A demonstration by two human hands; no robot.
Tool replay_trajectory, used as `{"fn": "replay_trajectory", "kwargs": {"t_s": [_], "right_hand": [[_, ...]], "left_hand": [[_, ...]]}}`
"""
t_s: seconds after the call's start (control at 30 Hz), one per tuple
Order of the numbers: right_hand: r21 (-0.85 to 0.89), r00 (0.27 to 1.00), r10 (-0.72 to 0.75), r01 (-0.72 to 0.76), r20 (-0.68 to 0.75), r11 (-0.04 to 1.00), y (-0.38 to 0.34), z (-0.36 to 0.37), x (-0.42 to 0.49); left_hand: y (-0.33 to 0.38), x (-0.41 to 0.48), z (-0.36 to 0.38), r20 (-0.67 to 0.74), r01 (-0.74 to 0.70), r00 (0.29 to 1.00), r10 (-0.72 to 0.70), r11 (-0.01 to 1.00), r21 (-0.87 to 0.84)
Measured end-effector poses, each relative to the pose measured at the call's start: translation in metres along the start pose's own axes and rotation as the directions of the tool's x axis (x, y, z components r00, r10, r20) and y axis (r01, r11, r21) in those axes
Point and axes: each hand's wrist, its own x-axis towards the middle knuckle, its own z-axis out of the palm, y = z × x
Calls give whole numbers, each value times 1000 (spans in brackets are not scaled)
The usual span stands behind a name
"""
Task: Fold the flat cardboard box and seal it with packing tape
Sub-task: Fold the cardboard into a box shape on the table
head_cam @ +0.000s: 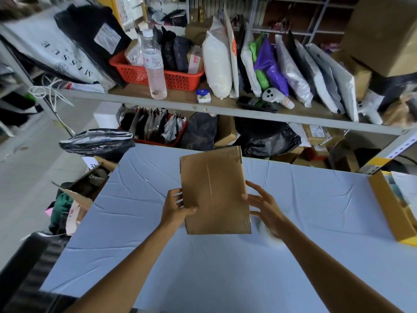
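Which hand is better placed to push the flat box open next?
Right, probably. The left hand grips the left edge of the flat cardboard box, thumb across its face, anchoring it. The right hand rests open-fingered against the right edge, free to press it inward.

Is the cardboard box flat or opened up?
Flat: the cardboard box is one thin sheet, pinched by the left hand, right hand at its other edge.

place: likely parcel-packing stockroom | evidence: shelf (pixel 158 104) of mailer bags (pixel 293 71), cartons (pixel 383 30)
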Motion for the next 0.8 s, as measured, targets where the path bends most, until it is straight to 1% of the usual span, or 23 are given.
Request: {"fn": "replay_trajectory", "kwargs": {"t_s": [0.07, 0.2, 0.3, 0.4, 0.53, 0.67, 0.73, 0.8], "right_hand": [[14, 1000, 2, -2, -15, 1000, 4, -8, 2], [28, 1000, -13, 14, -16, 1000, 10, -20, 6], [23, 999, -54, 54, -1, 998, 10, -23, 8], [24, 994, -98, 97, 39, 995, 8, -21, 8], [-12, 993, -114, 114, 44, 993, 6, -21, 12], [-43, 996, -74, 77, 58, 996, 1, -23, 15], [-12, 996, -29, 30, 88, 999, -3, -24, 15], [1, 992, -19, 19, 125, 1000, -7, -24, 15]], "left_hand": [[8, 2, 0, 7, -11, 1000, 11, 1000, 21], [19, 6, 0, 68, -42, 997, 36, 995, 92], [22, 8, -1, 83, -27, 996, 23, 999, 46], [23, 8, -1, 117, -56, 992, 56, 998, 2], [25, 10, 0, 71, -71, 995, 71, 997, -14], [24, 9, -3, 56, -65, 996, 63, 998, 23], [25, 8, -6, 72, -65, 995, 64, 998, 17], [26, 8, -8, 76, -68, 995, 67, 998, 12]]}}
